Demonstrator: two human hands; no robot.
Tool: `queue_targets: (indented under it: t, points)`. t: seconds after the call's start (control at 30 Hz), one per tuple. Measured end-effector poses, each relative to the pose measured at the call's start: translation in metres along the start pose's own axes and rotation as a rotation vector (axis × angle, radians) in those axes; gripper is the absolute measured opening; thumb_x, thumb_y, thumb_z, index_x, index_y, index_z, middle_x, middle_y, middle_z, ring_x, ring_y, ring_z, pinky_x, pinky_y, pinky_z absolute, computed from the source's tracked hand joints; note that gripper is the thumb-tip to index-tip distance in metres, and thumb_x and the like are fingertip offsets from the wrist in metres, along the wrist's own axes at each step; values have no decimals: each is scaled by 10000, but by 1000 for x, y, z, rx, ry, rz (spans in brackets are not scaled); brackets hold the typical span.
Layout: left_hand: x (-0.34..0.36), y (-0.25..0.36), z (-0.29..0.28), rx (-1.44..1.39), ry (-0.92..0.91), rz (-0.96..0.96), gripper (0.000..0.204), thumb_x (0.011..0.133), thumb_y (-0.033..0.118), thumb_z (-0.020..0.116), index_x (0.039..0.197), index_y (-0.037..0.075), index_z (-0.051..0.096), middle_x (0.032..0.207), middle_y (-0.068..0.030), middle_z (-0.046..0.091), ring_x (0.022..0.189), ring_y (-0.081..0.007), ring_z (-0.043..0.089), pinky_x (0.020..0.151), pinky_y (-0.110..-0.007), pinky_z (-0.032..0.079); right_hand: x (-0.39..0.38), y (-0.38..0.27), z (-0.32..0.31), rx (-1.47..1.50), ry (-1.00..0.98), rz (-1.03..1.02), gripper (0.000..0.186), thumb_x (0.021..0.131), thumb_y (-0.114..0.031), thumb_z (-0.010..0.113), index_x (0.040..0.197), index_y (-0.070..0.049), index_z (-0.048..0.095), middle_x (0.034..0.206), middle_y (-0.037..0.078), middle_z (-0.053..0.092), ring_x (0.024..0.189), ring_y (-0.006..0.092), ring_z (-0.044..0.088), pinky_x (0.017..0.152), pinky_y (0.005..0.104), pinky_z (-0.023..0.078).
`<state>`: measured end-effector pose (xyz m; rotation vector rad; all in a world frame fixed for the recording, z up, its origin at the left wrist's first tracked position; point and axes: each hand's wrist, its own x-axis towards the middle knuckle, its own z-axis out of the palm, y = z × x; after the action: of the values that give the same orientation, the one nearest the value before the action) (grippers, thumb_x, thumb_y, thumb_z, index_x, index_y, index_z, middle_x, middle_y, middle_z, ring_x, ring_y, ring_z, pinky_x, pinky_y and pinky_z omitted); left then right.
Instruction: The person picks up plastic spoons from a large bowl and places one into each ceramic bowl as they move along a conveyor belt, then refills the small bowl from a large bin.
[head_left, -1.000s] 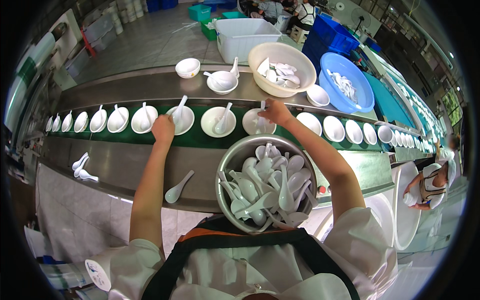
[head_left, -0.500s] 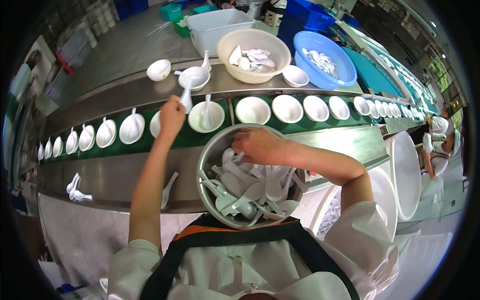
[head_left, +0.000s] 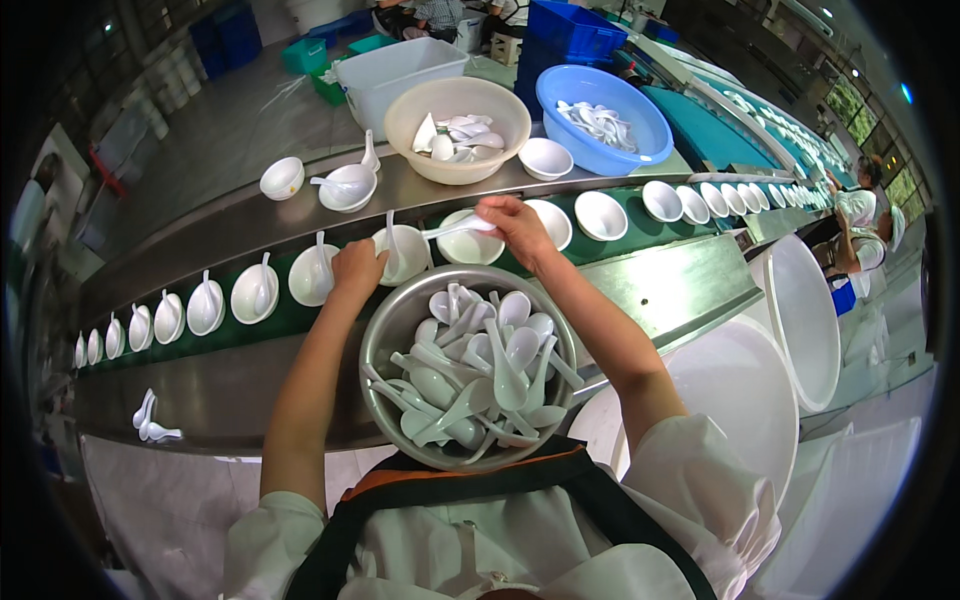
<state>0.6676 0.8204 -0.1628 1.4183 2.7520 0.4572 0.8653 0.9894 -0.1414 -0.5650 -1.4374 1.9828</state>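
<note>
Spoon-into-bowl step. Right hand (head_left: pixel 520 228) grip pinching white spoon (head_left: pixel 452 229) just above bowl (head_left: pixel 470 243); left hand (head_left: pixel 358 270) grip closed on spoon handle (head_left: pixel 391 240) in neighbouring bowl (head_left: pixel 405 255). Next, likely: lower, release.

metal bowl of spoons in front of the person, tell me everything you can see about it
The metal bowl is round, wide and shallow, with a dull silvery sheen like steel. It sits just in front of the person's apron, at the near edge of the steel counter beside the green belt. It is heaped with white soup spoons that look ceramic, lying crisscross at all angles. The left hand rests at its far rim; the right forearm crosses above its right edge. Whether anything supports it from below is hidden.
</note>
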Motion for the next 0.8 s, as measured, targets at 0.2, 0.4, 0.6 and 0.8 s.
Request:
queue_targets:
  t: [0.2,0.4,0.6,0.8]
  points:
    - [-58,26,-65,-598,-1,325,204,773,211,643,774,12,595,709,-77,578,659,-169,561,583,-312,438,1,15,-33,-952,266,-797,257,692,-26,665,874,-38,484,794,123,536,719,295,557,648,334,468]
    - [-119,43,-83,-341,-299,820,220,704,192,683,816,37,575,802,-90,548,763,-253,529,691,-343,424,-13,23,-34,-1180,-43,-677,339,718,-116,696,1000,-48,520,945,117,558,860,271,576,738,342,480]
    - [-111,44,-84,-532,-485,764,188,731,160,666,830,32,571,758,-65,533,688,-199,514,633,-306,415,-78,-64,4,-993,-687,-387,235,734,-119,682,944,-57,598,1046,129,567,918,257,577,781,317,476]
    - [-114,55,-88,-828,-453,473,134,805,144,622,849,26,576,673,9,512,595,-57,447,533,-224,368,-91,-94,4,-1313,-544,-433,173,721,-67,666,888,-58,625,872,85,635,761,238,619,678,291,495]
